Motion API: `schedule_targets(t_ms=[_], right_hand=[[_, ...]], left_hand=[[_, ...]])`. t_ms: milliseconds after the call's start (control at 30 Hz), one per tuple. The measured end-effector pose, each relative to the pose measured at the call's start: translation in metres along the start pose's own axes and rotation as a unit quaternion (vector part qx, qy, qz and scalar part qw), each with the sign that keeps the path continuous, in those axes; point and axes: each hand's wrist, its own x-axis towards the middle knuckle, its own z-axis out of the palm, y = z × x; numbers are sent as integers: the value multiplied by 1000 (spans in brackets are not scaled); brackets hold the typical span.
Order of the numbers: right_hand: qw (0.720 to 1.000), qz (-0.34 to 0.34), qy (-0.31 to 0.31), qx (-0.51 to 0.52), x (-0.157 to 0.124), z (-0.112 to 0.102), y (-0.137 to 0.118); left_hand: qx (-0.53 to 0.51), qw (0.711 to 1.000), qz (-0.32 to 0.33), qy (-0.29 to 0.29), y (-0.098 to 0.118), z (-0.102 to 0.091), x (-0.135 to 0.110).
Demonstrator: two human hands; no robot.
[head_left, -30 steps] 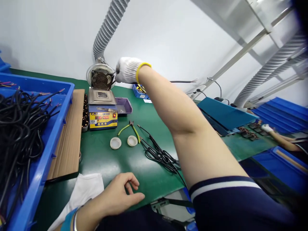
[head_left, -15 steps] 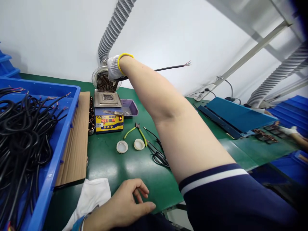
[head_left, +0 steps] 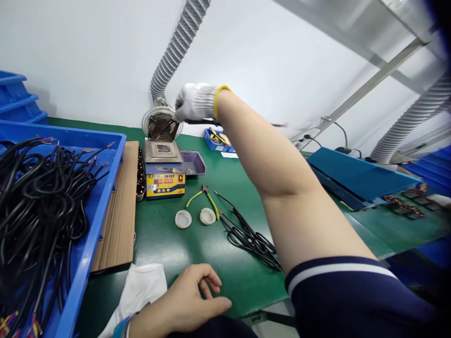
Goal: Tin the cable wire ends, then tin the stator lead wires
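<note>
My right hand (head_left: 195, 102), in a white knitted glove with a yellow cuff, is closed around a black cable (head_left: 206, 122). It is raised at the right of the round fume hood (head_left: 146, 123), above the back of the bench. One end of the cable points left toward the hood; the other, blurred, sticks out beyond my forearm. Below the hood stands a yellow and blue solder pot (head_left: 165, 184) with lit red digits. Bare and loosely curled, my left hand (head_left: 190, 292) rests at the bench's front edge with nothing in it, near a white glove (head_left: 143, 284).
A blue bin (head_left: 120, 145) full of black cables stands left, beside cardboard (head_left: 118, 206). Green-handled pliers (head_left: 213, 205), two small white cups (head_left: 183, 219) and coiled cables (head_left: 252, 239) lie mid-bench. A purple tray (head_left: 200, 163) adjoins the pot. A blue sloped panel (head_left: 362, 174) stands right.
My right hand has moved right, away from the front of the hood, with the cable. The view has shifted slightly, and a small blue tray now shows behind my forearm. My left hand keeps its pose.
</note>
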Motion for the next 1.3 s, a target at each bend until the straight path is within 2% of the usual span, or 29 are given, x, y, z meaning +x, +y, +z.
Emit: schedule_targets(t_ms=[100,267,367,467,567,733,900,1100,1200,1300], right_hand=[[999,-6,-26,42,-52,-8,19],[970,-2,-69,232,-127,6,55],[951,23,-72,300,-155,16,71],[940,30,-75,331,-173,21,79],[933,23,-71,351,-181,21,82],[939,10,-58,339,-185,21,82],[933,3,-75,351,-186,25,77],[920,28,-82,383,-189,27,72],[873,47,-21,484,-182,25,43],[783,41,55,618,-163,12,-9]], left_hand=[[7,1000,7,-1,-1,1,-1],[20,1000,14,-2,0,3,-1],[38,999,27,-1,-1,3,0],[54,998,33,5,-3,3,1],[60,997,39,11,-5,3,3],[59,997,43,22,-8,2,5],[61,997,44,29,-7,2,4],[64,996,48,28,-6,2,3],[54,997,38,39,-8,4,1],[23,999,28,36,-10,6,1]])
